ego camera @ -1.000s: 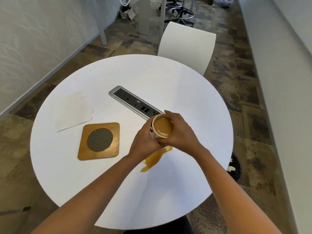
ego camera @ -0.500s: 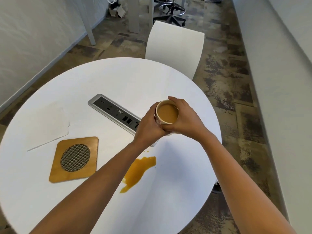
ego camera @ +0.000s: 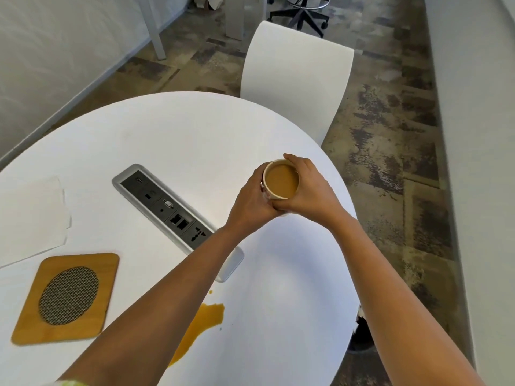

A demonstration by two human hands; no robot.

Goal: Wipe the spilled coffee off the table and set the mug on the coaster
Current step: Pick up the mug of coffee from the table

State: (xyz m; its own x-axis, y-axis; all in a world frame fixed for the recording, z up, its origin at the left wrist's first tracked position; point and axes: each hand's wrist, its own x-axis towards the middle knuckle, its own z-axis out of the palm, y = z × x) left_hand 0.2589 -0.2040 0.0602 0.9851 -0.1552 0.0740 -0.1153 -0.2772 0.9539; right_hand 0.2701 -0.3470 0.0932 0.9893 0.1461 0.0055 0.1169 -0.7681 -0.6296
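Note:
A pale mug (ego camera: 280, 180) full of milky coffee is clasped between both hands over the right part of the round white table (ego camera: 195, 129). My left hand (ego camera: 252, 200) wraps its left side and my right hand (ego camera: 309, 189) wraps its right side. Whether the mug's base touches the table is hidden by my fingers. An orange-brown coffee spill (ego camera: 204, 323) lies near the table's front, partly under my left forearm. The square wooden coaster (ego camera: 67, 298) with a round mesh centre lies at the lower left. A white paper napkin (ego camera: 30, 218) lies behind the coaster.
A silver power and data strip (ego camera: 172, 215) is set diagonally into the table's middle, between coaster and mug. A white chair (ego camera: 295, 79) stands at the far edge. A wall runs along the right, and an office chair base (ego camera: 301, 12) stands further back.
Both hands have carried the mug away from the spill toward the table's far right. The spill is now uncovered, and the view has shifted right and closer.

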